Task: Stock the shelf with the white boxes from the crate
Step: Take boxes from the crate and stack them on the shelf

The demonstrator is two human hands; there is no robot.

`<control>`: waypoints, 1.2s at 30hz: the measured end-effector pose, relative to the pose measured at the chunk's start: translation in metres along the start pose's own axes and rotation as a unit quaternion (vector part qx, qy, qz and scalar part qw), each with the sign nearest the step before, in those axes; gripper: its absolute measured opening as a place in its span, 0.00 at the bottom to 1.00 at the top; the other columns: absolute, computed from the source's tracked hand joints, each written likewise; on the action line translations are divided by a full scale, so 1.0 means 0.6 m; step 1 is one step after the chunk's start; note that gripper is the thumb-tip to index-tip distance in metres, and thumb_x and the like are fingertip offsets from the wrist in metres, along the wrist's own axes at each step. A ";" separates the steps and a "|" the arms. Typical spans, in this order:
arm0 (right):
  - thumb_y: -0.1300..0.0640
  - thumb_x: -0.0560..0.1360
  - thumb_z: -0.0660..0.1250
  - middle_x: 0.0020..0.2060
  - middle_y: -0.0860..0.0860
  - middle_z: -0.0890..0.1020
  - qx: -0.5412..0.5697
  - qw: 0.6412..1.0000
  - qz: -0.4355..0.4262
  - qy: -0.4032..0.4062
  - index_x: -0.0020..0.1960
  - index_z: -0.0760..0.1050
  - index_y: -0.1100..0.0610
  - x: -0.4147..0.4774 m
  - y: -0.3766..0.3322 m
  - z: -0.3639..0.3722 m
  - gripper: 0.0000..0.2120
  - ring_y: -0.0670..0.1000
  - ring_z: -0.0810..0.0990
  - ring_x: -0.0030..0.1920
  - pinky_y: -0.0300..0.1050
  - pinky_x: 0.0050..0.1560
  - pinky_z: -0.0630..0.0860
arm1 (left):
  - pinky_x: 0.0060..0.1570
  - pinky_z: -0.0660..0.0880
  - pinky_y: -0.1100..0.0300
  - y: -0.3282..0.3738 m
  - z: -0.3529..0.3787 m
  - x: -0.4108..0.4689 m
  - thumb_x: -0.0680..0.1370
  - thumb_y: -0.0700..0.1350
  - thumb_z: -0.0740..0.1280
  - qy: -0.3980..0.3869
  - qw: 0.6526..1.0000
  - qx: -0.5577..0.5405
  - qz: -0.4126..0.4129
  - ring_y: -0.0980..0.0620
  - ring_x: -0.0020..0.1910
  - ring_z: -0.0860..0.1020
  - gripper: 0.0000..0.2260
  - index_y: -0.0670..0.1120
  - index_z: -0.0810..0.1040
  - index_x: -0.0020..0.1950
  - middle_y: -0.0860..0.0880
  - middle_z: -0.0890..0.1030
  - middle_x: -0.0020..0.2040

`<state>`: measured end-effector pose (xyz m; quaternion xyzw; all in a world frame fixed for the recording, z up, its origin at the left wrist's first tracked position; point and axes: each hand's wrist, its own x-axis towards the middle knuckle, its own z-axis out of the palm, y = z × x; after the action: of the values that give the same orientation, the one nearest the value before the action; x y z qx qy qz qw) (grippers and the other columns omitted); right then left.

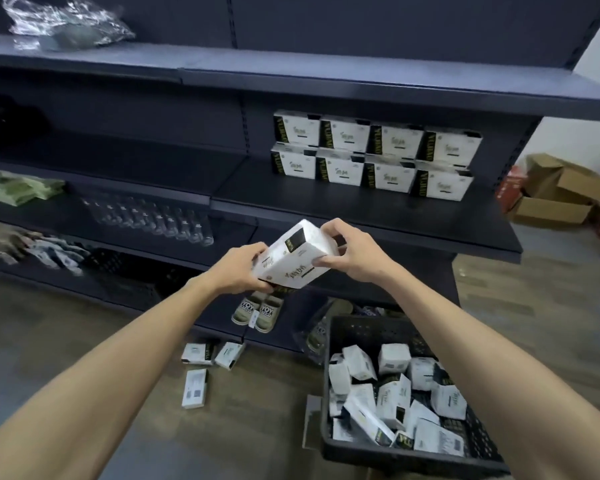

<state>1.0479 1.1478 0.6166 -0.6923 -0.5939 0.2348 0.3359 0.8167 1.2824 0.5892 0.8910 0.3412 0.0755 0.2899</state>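
Curled fingers [330, 230] around white box [293, 259]

- My left grip [238, 271]: a bare hand, uncovered from fingertips to wrist, with knuckles and thumb in plain view.
- My right grip [352, 252]: also a bare hand, uncovered to the wrist.
- My left forearm [118, 358]: bare along all its visible length, broad at the lower edge of view and narrowing to the wrist.
- My right forearm [465, 341]: same finding.
- Nail detail: too small for me to tell.
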 end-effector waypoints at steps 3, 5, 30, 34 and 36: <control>0.47 0.67 0.78 0.58 0.43 0.79 0.001 0.999 0.028 0.018 0.57 0.72 0.44 0.019 -0.041 0.028 0.23 0.47 0.80 0.54 0.53 0.58 0.78 | 0.42 0.72 0.61 -0.042 -0.059 -0.013 0.63 0.47 0.81 0.035 0.999 -0.012 -0.010 0.54 0.45 0.77 0.23 0.52 0.77 0.54 0.55 0.81 0.47; 0.49 0.67 0.79 0.60 0.46 0.80 -0.027 0.997 0.058 0.043 0.59 0.72 0.44 0.029 -0.066 0.044 0.25 0.49 0.80 0.56 0.54 0.59 0.78 | 0.42 0.73 0.59 -0.051 -0.091 -0.010 0.63 0.45 0.80 0.059 0.998 -0.006 -0.002 0.53 0.45 0.76 0.23 0.51 0.78 0.55 0.54 0.80 0.48; 0.54 0.77 0.70 0.50 0.53 0.83 -0.069 0.950 0.118 0.281 0.72 0.71 0.50 0.267 -0.055 0.094 0.24 0.55 0.81 0.54 0.43 0.52 0.74 | 0.54 0.79 0.47 -0.096 -0.186 0.243 0.71 0.42 0.76 0.127 0.987 -0.100 0.021 0.49 0.53 0.80 0.21 0.55 0.76 0.61 0.50 0.82 0.53; 0.53 0.78 0.70 0.52 0.54 0.83 -0.071 0.949 0.133 0.278 0.73 0.71 0.50 0.336 -0.011 0.087 0.24 0.56 0.81 0.54 0.45 0.55 0.74 | 0.52 0.79 0.48 -0.110 -0.187 0.326 0.72 0.43 0.75 0.116 0.990 -0.072 0.018 0.49 0.48 0.81 0.22 0.56 0.75 0.64 0.50 0.81 0.53; 0.52 0.78 0.70 0.55 0.55 0.83 -0.071 0.950 0.140 0.269 0.72 0.71 0.50 0.367 0.011 0.087 0.24 0.57 0.81 0.57 0.46 0.57 0.75 | 0.55 0.78 0.49 -0.126 -0.183 0.362 0.72 0.44 0.76 0.115 0.991 -0.062 0.017 0.50 0.51 0.80 0.23 0.55 0.75 0.65 0.51 0.81 0.56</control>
<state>1.0553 1.3730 0.5933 -0.8280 -0.3939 0.0417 0.3970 0.9019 1.5203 0.6224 0.8624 0.3513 0.2035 0.3025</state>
